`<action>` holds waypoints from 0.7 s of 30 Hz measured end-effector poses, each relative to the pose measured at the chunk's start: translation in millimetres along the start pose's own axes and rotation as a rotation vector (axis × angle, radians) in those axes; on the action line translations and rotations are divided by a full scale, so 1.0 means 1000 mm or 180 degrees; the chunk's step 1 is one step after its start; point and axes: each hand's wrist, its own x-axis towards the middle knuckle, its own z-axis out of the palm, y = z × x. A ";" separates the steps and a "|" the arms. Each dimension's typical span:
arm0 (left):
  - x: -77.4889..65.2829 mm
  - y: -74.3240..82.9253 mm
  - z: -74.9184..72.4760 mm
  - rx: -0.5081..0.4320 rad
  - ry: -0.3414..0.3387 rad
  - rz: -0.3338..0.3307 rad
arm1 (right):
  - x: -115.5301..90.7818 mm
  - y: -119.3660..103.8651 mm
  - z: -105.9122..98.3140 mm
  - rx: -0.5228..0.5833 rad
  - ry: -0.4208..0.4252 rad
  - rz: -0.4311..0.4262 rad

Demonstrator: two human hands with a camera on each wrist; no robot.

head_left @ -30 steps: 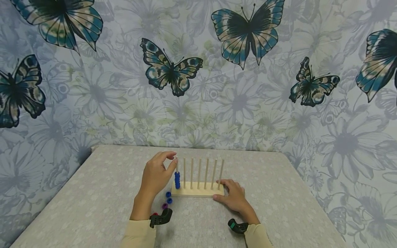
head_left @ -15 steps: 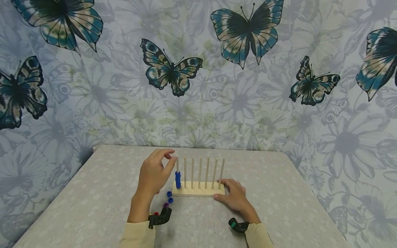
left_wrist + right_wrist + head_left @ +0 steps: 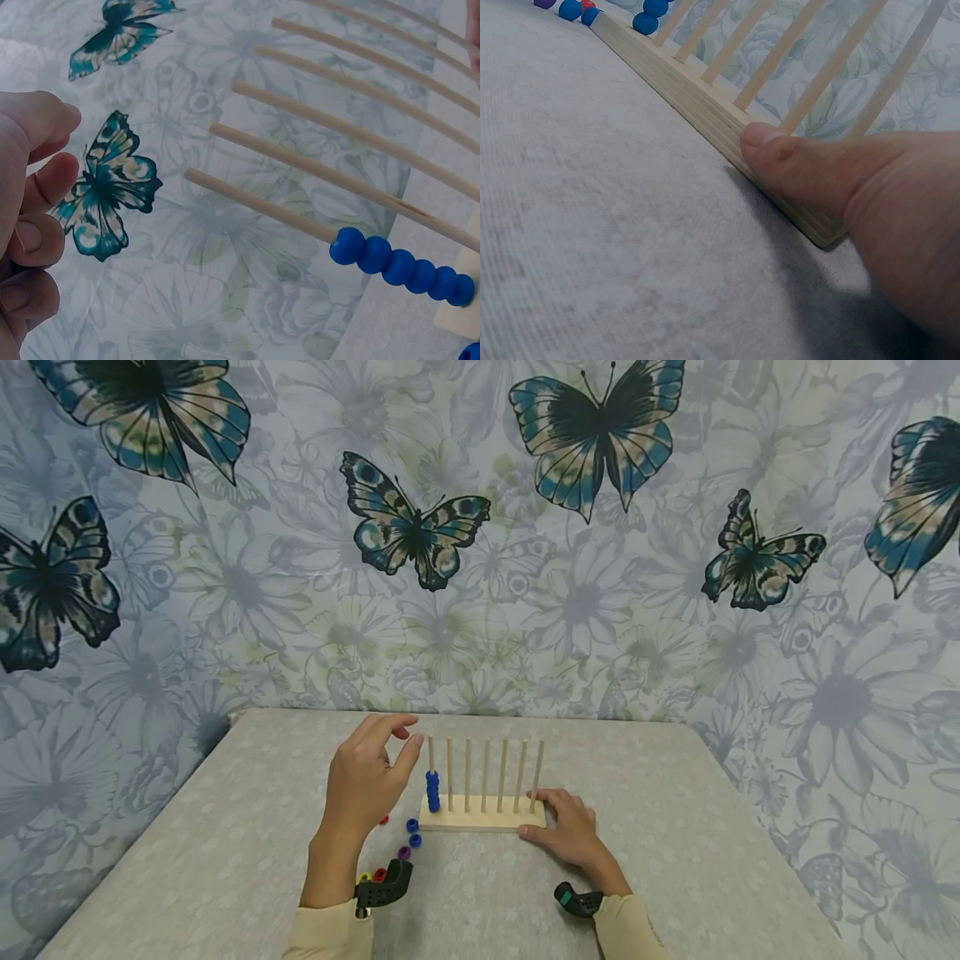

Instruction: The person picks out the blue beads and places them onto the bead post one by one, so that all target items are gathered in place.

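A pale wooden peg stand with a row of upright pegs is on the table. Its leftmost peg carries a stack of blue beads, also seen in the left wrist view as blue beads low on the peg, the upper part bare. My left hand hovers left of that peg's tip, thumb and fingers apart and holding nothing. My right hand grips the stand's right end, its thumb on the front edge; the fingers behind are hidden in the right wrist view.
Two loose blue beads lie by the stand's left end, with a purple bead nearer. Red beads and a yellow bead are partly hidden by the left wrist's black band. A butterfly-print wall stands behind the table.
My left hand has drawn away to the left from the tip of the leftmost peg. The blue stack is unchanged, and my right hand keeps its hold on the stand.
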 end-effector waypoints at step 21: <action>-0.043 -0.019 0.012 -0.0069 -0.0359 -0.0367 | 0.000 0.000 -0.001 0.0052 -0.0005 0.0029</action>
